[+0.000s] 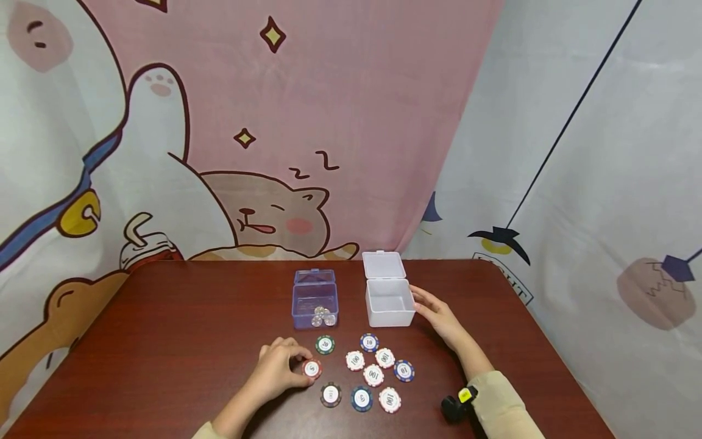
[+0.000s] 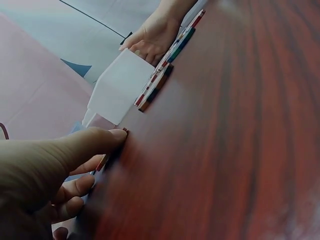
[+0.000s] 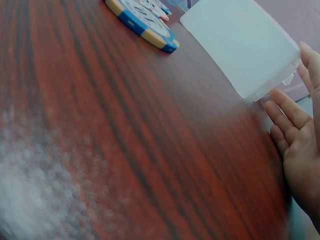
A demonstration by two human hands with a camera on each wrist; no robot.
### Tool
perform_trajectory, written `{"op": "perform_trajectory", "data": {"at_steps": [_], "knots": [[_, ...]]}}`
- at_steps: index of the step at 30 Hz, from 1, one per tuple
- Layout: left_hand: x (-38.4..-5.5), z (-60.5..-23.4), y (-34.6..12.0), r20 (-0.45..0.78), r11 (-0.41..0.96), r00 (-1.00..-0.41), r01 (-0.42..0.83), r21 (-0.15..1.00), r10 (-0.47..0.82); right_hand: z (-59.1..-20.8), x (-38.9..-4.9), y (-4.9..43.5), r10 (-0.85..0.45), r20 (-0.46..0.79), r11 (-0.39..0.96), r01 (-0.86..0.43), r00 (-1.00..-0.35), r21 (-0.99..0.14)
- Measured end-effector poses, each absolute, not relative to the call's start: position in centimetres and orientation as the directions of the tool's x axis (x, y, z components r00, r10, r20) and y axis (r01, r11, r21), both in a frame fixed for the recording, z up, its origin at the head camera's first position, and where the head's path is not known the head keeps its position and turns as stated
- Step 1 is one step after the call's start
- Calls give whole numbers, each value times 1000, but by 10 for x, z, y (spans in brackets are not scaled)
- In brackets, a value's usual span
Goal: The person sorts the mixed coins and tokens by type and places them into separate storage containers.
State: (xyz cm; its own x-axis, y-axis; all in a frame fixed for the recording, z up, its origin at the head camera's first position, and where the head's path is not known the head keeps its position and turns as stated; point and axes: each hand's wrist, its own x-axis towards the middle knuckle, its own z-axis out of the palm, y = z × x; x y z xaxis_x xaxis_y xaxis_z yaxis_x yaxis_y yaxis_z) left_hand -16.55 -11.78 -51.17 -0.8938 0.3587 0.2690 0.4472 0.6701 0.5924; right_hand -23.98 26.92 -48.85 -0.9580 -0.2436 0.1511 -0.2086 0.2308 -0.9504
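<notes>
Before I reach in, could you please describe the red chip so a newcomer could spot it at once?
On the table, find the blue box, left of the white box. In the head view, the red chip is below the blue box, pinched in the left hand; no other chip is held.

A glossy reddish-brown wood-grained worktop [image 1: 181, 329] stands before a pink fabric backdrop [image 1: 373, 122], printed at far left with a large white cartoon animal [image 1: 159, 177] in a blue collar. Pale grey-white fabric [image 1: 614, 158] hangs on the right.
</notes>
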Motion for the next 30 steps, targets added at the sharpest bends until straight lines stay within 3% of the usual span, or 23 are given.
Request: {"op": "perform_trajectory", "data": {"at_steps": [14,30], "knots": [[-168,-515,-108,393,563,-859,512,649,328,-490,-241,271,-230,130,260,-190,-965,-947],[-177,-497,-76,397,547,-853,521,655,338,-488,-240,268,-226,125,243,-180,-966,-953]]}}
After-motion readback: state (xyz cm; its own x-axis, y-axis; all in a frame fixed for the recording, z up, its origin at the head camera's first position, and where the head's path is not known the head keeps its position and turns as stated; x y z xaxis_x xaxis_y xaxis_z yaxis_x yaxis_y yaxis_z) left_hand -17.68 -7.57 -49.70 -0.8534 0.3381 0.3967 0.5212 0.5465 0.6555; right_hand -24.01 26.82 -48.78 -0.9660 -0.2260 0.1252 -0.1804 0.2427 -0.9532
